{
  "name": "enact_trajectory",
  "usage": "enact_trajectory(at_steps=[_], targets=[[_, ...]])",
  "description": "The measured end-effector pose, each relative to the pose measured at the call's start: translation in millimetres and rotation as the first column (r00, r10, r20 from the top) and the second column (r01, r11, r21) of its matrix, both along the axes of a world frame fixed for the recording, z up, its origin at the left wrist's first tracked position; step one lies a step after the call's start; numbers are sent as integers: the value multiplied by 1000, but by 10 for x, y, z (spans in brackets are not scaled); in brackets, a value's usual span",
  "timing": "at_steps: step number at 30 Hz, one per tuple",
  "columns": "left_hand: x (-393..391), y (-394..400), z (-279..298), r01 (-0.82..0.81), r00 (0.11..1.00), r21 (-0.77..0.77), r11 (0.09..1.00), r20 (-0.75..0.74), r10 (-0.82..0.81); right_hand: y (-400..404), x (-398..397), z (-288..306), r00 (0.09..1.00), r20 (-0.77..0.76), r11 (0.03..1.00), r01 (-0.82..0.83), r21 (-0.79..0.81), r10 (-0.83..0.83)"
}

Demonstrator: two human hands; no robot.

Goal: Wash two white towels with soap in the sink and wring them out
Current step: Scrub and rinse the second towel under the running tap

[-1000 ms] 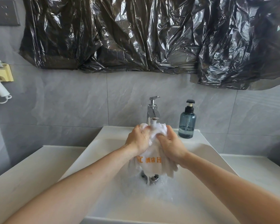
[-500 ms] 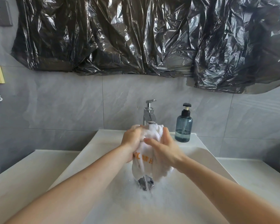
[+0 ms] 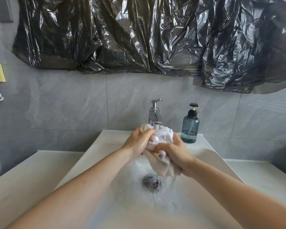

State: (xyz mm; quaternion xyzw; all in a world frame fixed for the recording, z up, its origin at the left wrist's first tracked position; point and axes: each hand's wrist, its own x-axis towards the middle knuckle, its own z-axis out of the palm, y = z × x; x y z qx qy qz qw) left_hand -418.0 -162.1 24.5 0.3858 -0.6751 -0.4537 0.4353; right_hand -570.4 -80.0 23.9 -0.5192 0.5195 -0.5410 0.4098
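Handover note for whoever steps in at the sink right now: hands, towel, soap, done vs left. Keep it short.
Left hand: grips the upper part of the bunched white towel.
Right hand: grips its lower part; the tail hangs dripping over the drain.
Faucet is running onto the towel; the sink holds foamy water.
Soap bottle stands on the rim, right of the faucet.
Done: this towel is wet and being scrubbed or rinsed.
Left: finish rinsing, wring it out. Only one towel is in view; the second is not visible.
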Motion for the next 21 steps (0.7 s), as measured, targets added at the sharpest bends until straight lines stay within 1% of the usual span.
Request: enact_trajectory(at_steps=[2, 3, 4, 5, 6, 7, 8, 10, 11, 13, 17, 21], targets=[[43, -37, -14, -87, 996, -20, 996, 26, 87, -5, -17, 2, 998, 35, 999, -47, 19, 47], [75, -44, -21, -91, 996, 8, 996, 22, 91, -6, -18, 6, 996, 49, 997, -76, 25, 75], [96, -26, -17, -32, 999, 55, 998, -1, 32, -2, -19, 11, 993, 58, 994, -105, 24, 103], [108, -3, -16, 66, 997, 113, 991, -39, -62, 7, -9, 18, 989, 63, 990, -138, 21, 137], [103, 34, -12, 171, 983, 148, 974, -96, -158, 22, 2, 22, 982, 71, 984, -177, 18, 175], [94, 56, -9, 234, 967, 155, 960, -139, -214, 31, 18, 29, 976, 78, 979, -204, 15, 202], [87, 68, -6, 260, 959, 131, 957, -155, -239, 34, 20, 32, 974, 72, 977, -215, 11, 213], [80, 78, 17, 260, 958, 62, 964, -144, -249, 17, 2, 34, 975, 43, 976, -220, 3, 220], [73, 86, 28, 251, 962, 46, 967, -125, -243, 16, -6, 41, 975, 28, 975, -222, 3, 222], [67, 99, 46, 200, 977, 76, 977, -89, -193, 7, -13, 47, 976, 4, 976, -219, 2, 219], [29, 43, -35, 25, 999, 31, 999, -23, -24, 44, 39, 44, 972, -77, 975, -222, -3, 221], [12, 28, -42, -128, 991, 51, 991, 40, 126, 82, 87, 67, 968, -144, 979, -204, 14, 204]])
